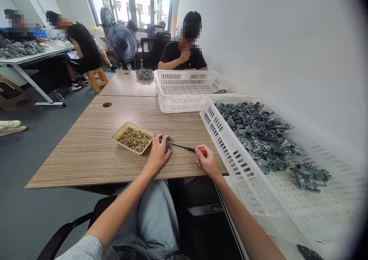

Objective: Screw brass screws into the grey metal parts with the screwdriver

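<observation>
Head | 2 hands [158, 149] [207, 161] hold 1 screwdriver [188, 148], 1 part [167, 143] | 1 beige tray [124, 147]

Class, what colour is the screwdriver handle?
The screwdriver handle is red, seen in the head view.

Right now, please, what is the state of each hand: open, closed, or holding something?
Left hand: closed, holding a metal part.
Right hand: closed, holding a screwdriver, its shaft pointing toward the part.

From head height, the camera looks down across the table [135, 112].
</observation>
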`<action>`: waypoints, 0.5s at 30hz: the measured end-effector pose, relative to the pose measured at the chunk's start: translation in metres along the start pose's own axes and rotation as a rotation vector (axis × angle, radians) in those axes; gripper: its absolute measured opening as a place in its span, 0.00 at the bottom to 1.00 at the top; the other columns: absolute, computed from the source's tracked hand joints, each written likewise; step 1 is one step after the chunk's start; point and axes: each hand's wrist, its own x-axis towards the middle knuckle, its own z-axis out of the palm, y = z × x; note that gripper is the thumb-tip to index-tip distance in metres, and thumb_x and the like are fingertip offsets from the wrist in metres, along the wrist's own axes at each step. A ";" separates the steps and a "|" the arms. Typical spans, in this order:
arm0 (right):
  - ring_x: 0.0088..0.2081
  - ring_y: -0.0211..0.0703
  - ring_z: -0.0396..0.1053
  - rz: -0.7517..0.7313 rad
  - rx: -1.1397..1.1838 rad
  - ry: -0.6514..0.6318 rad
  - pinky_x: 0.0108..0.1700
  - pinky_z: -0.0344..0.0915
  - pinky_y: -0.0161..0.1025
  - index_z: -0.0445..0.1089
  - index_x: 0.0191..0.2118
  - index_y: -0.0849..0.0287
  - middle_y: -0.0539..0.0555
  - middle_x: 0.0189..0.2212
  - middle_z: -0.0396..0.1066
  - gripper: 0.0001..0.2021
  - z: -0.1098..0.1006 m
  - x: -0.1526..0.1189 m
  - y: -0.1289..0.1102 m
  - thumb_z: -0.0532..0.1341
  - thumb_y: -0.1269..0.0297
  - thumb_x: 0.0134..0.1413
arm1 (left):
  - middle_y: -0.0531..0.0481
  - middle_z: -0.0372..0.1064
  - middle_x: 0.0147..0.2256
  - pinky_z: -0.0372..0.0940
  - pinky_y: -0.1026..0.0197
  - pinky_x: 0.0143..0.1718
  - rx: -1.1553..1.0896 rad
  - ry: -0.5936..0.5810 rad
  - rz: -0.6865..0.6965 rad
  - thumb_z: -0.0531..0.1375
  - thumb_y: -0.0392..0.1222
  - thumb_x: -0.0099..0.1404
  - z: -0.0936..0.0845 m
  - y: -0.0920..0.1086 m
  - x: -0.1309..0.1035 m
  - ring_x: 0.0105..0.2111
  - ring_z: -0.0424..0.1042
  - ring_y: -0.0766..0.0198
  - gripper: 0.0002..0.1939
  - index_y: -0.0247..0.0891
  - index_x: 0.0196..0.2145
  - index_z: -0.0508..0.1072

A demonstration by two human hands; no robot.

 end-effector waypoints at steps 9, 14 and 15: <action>0.16 0.37 0.62 -0.002 -0.009 -0.007 0.18 0.59 0.31 0.67 0.39 0.54 0.44 0.16 0.65 0.18 -0.001 0.001 0.004 0.63 0.43 0.63 | 0.39 0.57 0.57 0.61 0.45 0.64 -0.006 0.004 0.001 0.58 0.28 0.60 0.000 0.000 0.000 0.59 0.61 0.48 0.31 0.42 0.60 0.64; 0.16 0.36 0.62 -0.002 -0.002 -0.008 0.18 0.58 0.31 0.67 0.39 0.54 0.44 0.16 0.65 0.18 -0.001 0.001 0.005 0.63 0.43 0.63 | 0.39 0.57 0.57 0.61 0.45 0.64 0.005 0.011 0.000 0.58 0.27 0.59 0.002 -0.002 0.000 0.59 0.61 0.48 0.31 0.42 0.60 0.64; 0.16 0.36 0.62 -0.002 -0.004 -0.008 0.18 0.58 0.31 0.67 0.39 0.54 0.44 0.16 0.65 0.18 -0.001 0.001 0.005 0.63 0.43 0.63 | 0.39 0.57 0.57 0.61 0.45 0.64 0.008 0.010 -0.001 0.58 0.27 0.59 0.002 -0.002 0.000 0.59 0.61 0.48 0.31 0.41 0.60 0.64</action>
